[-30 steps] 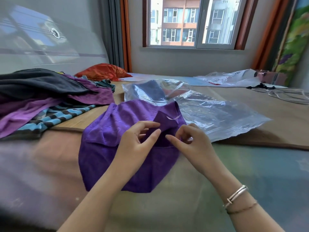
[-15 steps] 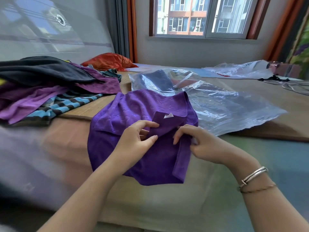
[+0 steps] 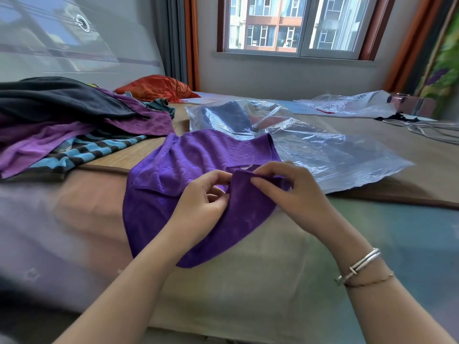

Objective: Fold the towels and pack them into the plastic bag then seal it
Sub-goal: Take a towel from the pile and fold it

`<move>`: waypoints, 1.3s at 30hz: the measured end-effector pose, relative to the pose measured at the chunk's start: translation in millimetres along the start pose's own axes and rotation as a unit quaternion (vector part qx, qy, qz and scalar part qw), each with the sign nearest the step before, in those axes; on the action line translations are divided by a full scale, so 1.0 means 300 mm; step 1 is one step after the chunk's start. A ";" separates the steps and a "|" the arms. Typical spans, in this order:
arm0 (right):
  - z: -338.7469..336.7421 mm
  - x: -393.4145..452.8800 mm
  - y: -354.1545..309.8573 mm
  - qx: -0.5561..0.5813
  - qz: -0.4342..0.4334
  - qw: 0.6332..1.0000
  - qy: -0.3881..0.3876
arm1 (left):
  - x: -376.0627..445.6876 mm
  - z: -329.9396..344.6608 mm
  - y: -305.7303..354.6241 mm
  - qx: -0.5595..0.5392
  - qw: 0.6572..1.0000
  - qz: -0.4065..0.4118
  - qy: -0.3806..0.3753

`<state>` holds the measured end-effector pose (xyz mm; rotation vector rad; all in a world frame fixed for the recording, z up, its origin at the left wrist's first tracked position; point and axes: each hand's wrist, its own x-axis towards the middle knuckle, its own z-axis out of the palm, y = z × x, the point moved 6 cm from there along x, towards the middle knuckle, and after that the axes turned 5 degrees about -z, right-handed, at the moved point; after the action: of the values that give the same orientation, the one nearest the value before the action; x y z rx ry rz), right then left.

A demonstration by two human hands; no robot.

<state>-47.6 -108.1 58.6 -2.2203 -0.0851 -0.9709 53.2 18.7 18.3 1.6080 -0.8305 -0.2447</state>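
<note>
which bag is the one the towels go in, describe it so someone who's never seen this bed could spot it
Start from the window and come down to the bed; the clear plastic bag lies flat mid-bed, just beyond the purple towel that both hands are pinching. Unlike the crumpled white-printed bag farther back by the wall, it is large, unprinted and already shows blue cloth inside.

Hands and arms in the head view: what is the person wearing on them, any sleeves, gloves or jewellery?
Both forearms are bare, with no sleeves in view, and neither the left hand nor the right hand wears a glove. The right wrist carries a silver bangle of doubled bands and, just below it, a thin brownish cord bracelet. The left wrist shows nothing worn. No rings can be made out.
</note>
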 end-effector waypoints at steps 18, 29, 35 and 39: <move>0.077 0.052 0.040 0.071 0.041 0.996 -0.026 | -0.020 -0.033 0.066 0.132 0.974 0.178 0.044; 0.066 0.047 0.050 -0.010 0.017 1.000 0.011 | -0.004 0.000 0.049 0.079 0.984 0.161 0.021; 0.092 0.044 0.050 -0.001 0.025 0.999 -0.040 | 0.002 0.011 0.047 0.105 0.978 0.178 -0.003; 0.076 0.043 0.044 -0.013 0.019 1.000 -0.021 | 0.000 0.005 0.056 0.130 0.972 0.193 0.019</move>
<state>-20.0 -106.3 48.7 -2.2593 -0.0500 -0.9105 46.1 17.5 33.5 1.6443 -1.1622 0.1783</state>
